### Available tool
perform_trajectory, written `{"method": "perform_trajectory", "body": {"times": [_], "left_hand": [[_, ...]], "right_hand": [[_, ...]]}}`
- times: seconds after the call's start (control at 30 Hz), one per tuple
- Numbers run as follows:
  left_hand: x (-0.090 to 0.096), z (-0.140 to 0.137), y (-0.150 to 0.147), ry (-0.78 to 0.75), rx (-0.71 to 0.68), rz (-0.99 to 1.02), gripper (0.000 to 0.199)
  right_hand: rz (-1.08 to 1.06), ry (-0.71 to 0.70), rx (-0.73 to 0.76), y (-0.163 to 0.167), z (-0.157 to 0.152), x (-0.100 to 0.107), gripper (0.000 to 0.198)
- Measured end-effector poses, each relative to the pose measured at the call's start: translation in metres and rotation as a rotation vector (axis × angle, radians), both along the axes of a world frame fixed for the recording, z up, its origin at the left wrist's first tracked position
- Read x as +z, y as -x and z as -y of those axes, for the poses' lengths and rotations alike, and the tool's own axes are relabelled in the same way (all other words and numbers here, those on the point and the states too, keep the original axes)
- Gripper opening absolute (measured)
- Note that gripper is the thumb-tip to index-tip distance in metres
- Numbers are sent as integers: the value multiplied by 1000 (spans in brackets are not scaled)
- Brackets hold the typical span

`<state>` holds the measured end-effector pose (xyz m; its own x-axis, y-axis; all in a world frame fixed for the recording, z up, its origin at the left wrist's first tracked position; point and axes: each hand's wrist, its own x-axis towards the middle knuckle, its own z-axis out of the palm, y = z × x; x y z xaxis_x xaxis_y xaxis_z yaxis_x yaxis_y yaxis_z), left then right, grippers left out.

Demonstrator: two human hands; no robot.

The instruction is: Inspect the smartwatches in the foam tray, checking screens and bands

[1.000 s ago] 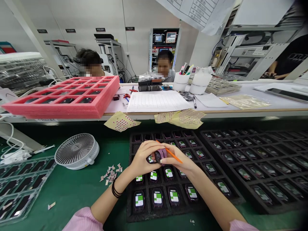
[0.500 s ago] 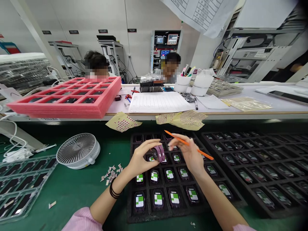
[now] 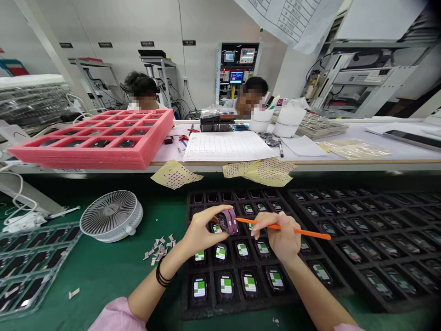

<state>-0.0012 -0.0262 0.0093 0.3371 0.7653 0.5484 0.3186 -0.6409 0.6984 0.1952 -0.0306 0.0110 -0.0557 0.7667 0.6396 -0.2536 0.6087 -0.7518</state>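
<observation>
A slim orange pointed stick (image 3: 312, 234) is gripped by the right hand (image 3: 284, 238); a purple rounded casing (image 3: 230, 222) is pinched by the left hand (image 3: 199, 228) above a black foam tray (image 3: 211, 310); scratching could be caused by tip slippage.

One purple device (image 3: 232, 221) is held near the frame's centre, its side turned right. To its right, one slim orange stick (image 3: 313, 234) slants slightly, the pointed tip very near; touching is unclear.

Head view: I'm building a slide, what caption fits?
Left hand holds a purple device; right hand points an orange stick at it.
</observation>
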Motion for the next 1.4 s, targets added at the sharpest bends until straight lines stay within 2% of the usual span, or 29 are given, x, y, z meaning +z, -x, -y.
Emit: {"method": "perform_trajectory", "body": {"times": [0.23, 0.4, 0.6, 1.17, 1.3, 1.4], "left_hand": [[-4, 1, -3, -18, 44, 13, 49], [-7, 1, -5, 2, 53, -18, 51], [-6, 0, -6, 12, 50, -47, 51], [-15, -3, -7, -16, 75, -68, 52], [-11, -4, -6, 47, 85, -88, 53], [-11, -14, 0, 128, 113, -163, 50]], "right_hand": [[100, -137, -82, 0, 5, -6, 47], [142, -94, -91, -2, 5, -4, 49], [108, -98, -1, -3, 8, -3, 48], [169, -34, -35, 0, 4, -4, 49], [182, 3, -35, -2, -2, -4, 47], [105, 69, -37, -5, -7, -1, 46]]}}
